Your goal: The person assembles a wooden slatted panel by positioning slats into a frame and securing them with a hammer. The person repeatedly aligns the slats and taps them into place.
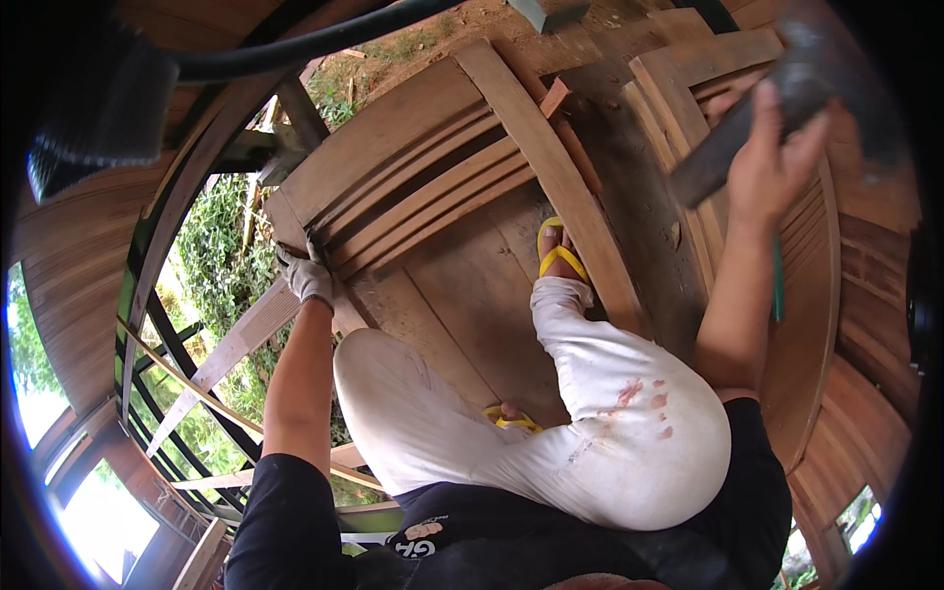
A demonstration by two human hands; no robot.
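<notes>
A wooden frame (379, 138) is set out in front of the knees, above the brown floor (472, 305), with several slats (428, 203) running between its broad curved panel and the near side. Its right side is closed by a wide board (551, 172), beside which a foot in a yellow sandal (573, 263) is planted. At the left corner of the frame, the gloved left hand (310, 275) is laid with its fingers partly curled; how firmly it is closed cannot be told. By the right hand (772, 162), raised near a second slatted frame (728, 59), a dark tool (716, 152) is gripped with the fingers wrapped around it; its blurred bulk cannot be identified.

The frame is judged stiff and fairly heavy, with a dry, matt surface by which little slipping is to be expected. It is best taken by the thick corner or the wide board, since the thinner slats are more likely to be flexed or cracked. The tool is probably hard and dense, and is best held around its narrower bar.
</notes>
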